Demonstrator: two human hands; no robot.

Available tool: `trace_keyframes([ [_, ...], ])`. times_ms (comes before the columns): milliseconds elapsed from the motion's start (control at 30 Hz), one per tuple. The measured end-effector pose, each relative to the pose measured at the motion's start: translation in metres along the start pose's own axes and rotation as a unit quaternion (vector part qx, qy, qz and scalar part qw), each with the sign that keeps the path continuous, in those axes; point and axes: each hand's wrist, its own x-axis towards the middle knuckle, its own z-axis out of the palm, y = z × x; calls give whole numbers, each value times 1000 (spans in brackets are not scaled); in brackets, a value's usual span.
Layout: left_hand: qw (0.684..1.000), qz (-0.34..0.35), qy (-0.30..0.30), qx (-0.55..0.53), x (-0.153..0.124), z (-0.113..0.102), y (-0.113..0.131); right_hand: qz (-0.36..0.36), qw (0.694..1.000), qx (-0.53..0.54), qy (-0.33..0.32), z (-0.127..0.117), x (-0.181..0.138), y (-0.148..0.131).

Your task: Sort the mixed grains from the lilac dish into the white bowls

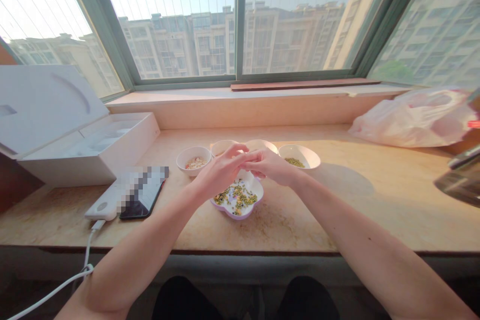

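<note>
My left hand (pixel 224 167) and my right hand (pixel 273 165) meet above a flower-shaped purple-and-white dish (pixel 240 217). The left fingers are stretched out toward the right hand. The fingers of my right hand are bent and pressed together at the left fingertips; whatever they hold, if anything, is hidden. Mixed green, dark and yellowish beans (pixel 242 197) lie scattered in the dish. Just behind the hands stand several white bowls. The left bowl (pixel 182 164) holds pale pieces with some red, and the right bowl (pixel 313 157) holds green beans. My hands partly cover the two middle bowls.
At the left stands an open white box (pixel 138 132). A dark phone (pixel 150 200) and a white power bank (pixel 103 205) with a white cable (pixel 88 250) lie nearer. A plastic bag (pixel 412 117) rests at the right, beside a metallic object (pixel 461 175). Windows rise behind the counter (pixel 300 230).
</note>
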Motion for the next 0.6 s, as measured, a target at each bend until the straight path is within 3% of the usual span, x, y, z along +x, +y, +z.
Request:
trace_keyframes([
  [67, 1000, -7, 6, -7, 1, 0, 0, -4, 1000, -8, 18, -1, -1, -4],
  [167, 997, -83, 10, -2, 3, -4, 2, -27, 997, -18, 68, -5, -4, -12],
  [267, 984, -138, -102, 34, 4, -10, 5, -48, 993, 4, 111, -10, -5, -17],
  [333, 970, -112, -212, 39, 2, -13, 7, -55, 990, 7, 128, -12, -7, -19],
  [400, 960, -72, -272, 18, 0, -13, 8, -58, 990, -3, 131, -13, -8, -20],
  [600, 954, 18, -299, 0, -2, -8, 13, -68, 991, -20, 115, -10, -8, -21],
])
